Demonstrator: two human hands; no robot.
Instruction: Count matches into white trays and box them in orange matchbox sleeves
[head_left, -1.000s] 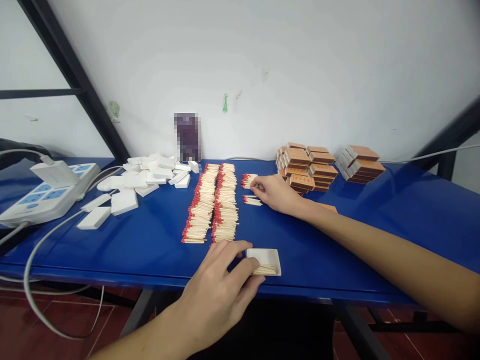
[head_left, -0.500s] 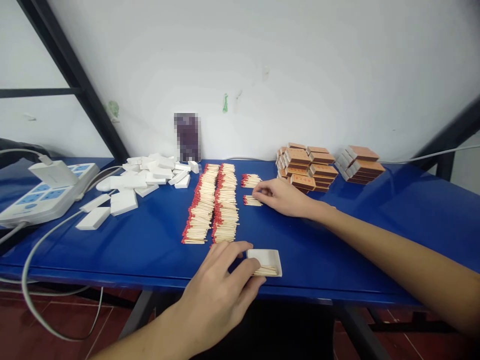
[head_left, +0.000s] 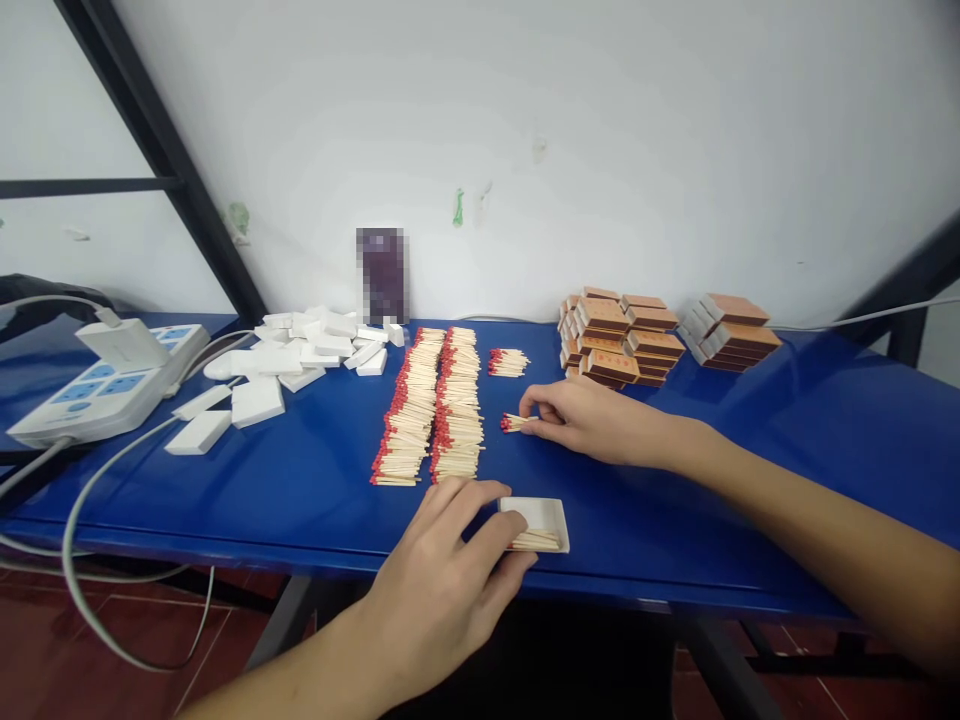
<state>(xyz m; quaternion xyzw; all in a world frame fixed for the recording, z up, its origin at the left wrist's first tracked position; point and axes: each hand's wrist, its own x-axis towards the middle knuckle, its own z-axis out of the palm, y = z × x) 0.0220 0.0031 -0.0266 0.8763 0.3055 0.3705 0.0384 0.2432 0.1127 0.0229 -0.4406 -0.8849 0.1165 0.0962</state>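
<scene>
My left hand grips the left end of a small white matchbox tray near the table's front edge. Some matches lie along the tray's near side, their heads partly hidden by my fingers. Between thumb and fingers, my right hand pinches a small bunch of red-tipped matches just behind the tray. Another small group of matches lies farther back. Left of my right hand, two long rows of matches, a left row and a right row, run front to back.
White empty-looking trays are heaped at the back left. Orange-brown matchboxes are stacked at the back, with a second stack farther right. A power strip with cables sits at the left. A pixelated dark object leans on the wall.
My right hand has drawn the small bunch of matches toward me, away from the group behind. My left hand keeps its hold on the tray. The view has shifted slightly.
</scene>
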